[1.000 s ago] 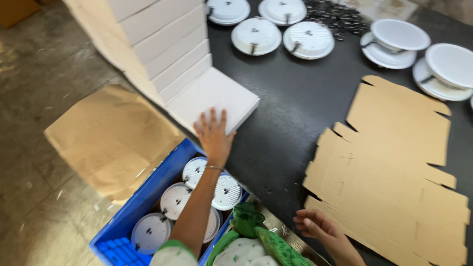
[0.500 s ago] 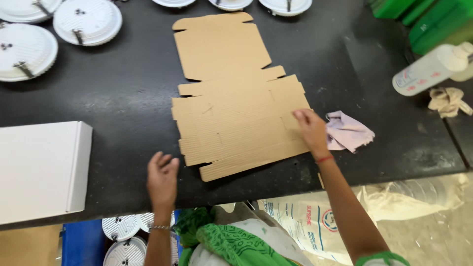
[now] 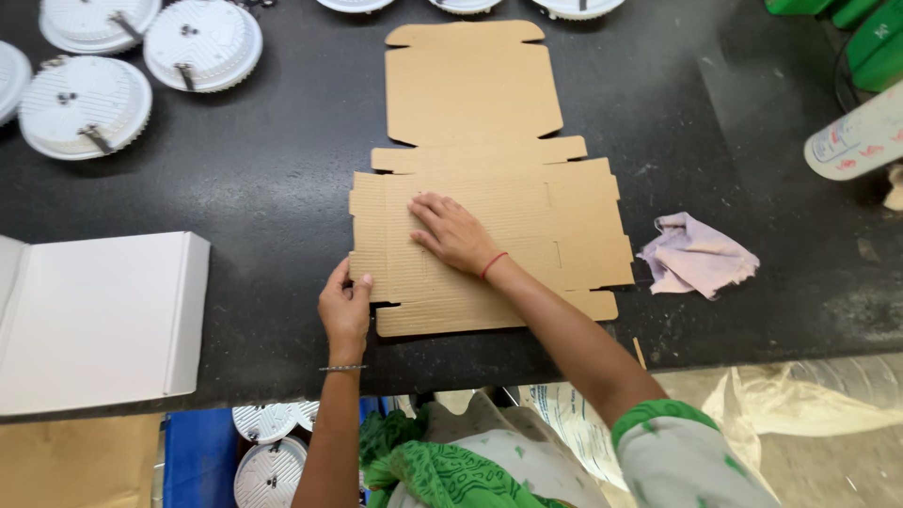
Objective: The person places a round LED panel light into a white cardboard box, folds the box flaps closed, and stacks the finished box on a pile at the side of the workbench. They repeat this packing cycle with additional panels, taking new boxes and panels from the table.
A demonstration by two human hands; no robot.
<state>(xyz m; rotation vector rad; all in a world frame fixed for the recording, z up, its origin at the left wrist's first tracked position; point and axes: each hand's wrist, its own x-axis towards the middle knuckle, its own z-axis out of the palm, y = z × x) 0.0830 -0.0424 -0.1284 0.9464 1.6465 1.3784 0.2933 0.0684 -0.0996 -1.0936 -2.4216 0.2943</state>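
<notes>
Here, you are pressing your right hand (image 3: 451,233) flat, fingers spread, on the flat brown die-cut cardboard box blank (image 3: 489,188) lying mid-table (image 3: 235,188), while your left hand (image 3: 345,309) is pinching its near-left flap; keep that palm weighting the panel while folding along the crease.

Both hands were stretched forward from the body. The left hand (image 3: 345,309) reached straight ahead on a nearly upright bare forearm, fingers curled and thumb tucked in a light pinch, a thin bangle around the wrist. The right hand (image 3: 451,232) lay flat, palm down, fingers together and pointing up and to the left, a red thread around the wrist. The right forearm ran diagonally from the lower right, its upper arm in a white sleeve with a green cuff.
</notes>
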